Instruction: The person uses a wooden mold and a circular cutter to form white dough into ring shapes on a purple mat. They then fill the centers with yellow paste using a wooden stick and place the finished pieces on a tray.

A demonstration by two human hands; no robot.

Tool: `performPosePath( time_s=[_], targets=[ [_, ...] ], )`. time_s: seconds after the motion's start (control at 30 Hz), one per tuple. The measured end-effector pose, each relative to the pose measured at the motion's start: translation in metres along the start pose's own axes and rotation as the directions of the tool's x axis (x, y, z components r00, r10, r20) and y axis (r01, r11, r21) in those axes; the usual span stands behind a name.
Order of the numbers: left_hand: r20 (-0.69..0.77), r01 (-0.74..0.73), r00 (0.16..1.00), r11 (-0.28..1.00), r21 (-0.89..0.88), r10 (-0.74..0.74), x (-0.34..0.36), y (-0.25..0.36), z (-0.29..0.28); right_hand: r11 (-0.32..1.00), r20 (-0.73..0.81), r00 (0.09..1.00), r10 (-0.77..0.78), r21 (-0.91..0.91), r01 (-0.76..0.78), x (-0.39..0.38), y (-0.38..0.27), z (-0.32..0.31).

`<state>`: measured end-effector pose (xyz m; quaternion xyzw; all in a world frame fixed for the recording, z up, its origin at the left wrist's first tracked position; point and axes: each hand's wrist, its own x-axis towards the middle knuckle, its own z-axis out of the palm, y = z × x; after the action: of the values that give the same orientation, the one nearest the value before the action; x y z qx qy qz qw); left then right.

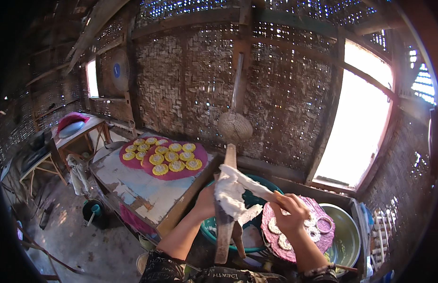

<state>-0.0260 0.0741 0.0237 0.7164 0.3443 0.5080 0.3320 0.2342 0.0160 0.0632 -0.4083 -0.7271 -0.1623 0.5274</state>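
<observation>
A wooden bar [223,240] blocks crossing the basin [206,227]; air above yellow discs [176,165] is open.

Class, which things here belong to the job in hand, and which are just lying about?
Likely the job: white dough, wooden piece, teal basin, pink sheet, white rounds.

Apparently lying about: fan, hanging strainer, floor bucket.

left hand's [207,203] fingers kinda lost behind the wooden beam [222,238] mid-frame, teal basin [208,229] half blocked, sleeves [163,268] chopped off at bottom
</observation>
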Motion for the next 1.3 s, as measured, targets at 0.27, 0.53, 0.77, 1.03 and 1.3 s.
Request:
performPosePath(
  time_s=[0.27, 0.53, 0.77, 1.03, 1.3],
  targets=[
    [0.058, 0.171, 0.985, 0.85, -0.498, -0.164, 0.009, -0.037, -0.013, 0.956, 0.059, 0.96, -0.275, 0.122, 0.266, -0.013, -0.029, -0.003],
    [0.021, 0.046, 0.999, 0.944, -0.328, -0.041, -0.01, -0.017, 0.005, 0.994, 0.065, 0.992, -0.106, 0.004, 0.106, 0.006, -0.015, 0.024],
    [0.095, 0.245, 0.967, 0.752, -0.612, -0.237, -0.008, -0.067, -0.025, 0.948, 0.317, 0.941, -0.115, 0.319, 0.008, -0.026, -0.03, 0.012],
    [-0.279, -0.039, 0.945, 0.786, -0.617, -0.172, -0.071, -0.012, -0.105, 0.63, 0.78, 0.324, 0.535, -0.114, -0.768, -0.089, 0.019, 0.012],
    [-0.055, -0.259, 0.875, 0.368, -0.893, 0.481, -0.021, 0.037, -0.022, -0.708, 0.906, 0.238, -0.349, -0.089, -0.701, -0.092, -0.058, 0.017]
  ],
)
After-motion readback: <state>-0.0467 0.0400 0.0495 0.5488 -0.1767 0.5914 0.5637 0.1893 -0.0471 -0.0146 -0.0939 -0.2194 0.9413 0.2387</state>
